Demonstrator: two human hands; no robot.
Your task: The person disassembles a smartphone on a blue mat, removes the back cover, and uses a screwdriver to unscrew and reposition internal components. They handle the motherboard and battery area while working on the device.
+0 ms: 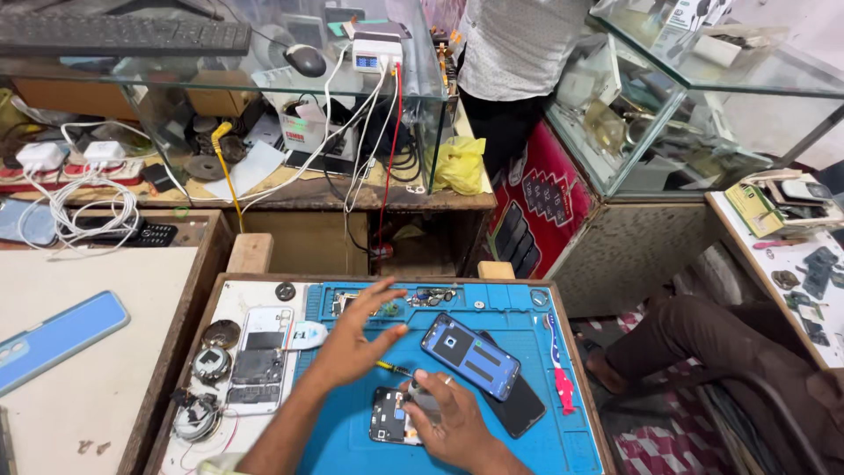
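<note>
Resting right hand (448,420) on opened phone (394,415), left hand (354,339) spread above blue mat (527,321)

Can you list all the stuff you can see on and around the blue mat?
Repair mat: one, blue, on the wooden tray.
Opened phone: one, dark, front of mat.
Phone: one, blue, mid mat, on a black phone.
Stripped phone: one, white, left of mat.
Toothbrush: one, pink and white, right of mat.
Keyboard: one, black, on the glass case.
Chargers: two, white, left shelf.
Bag: one, yellow, shelf.
Left hand: hovering open.
Right hand: on the opened phone.
</note>
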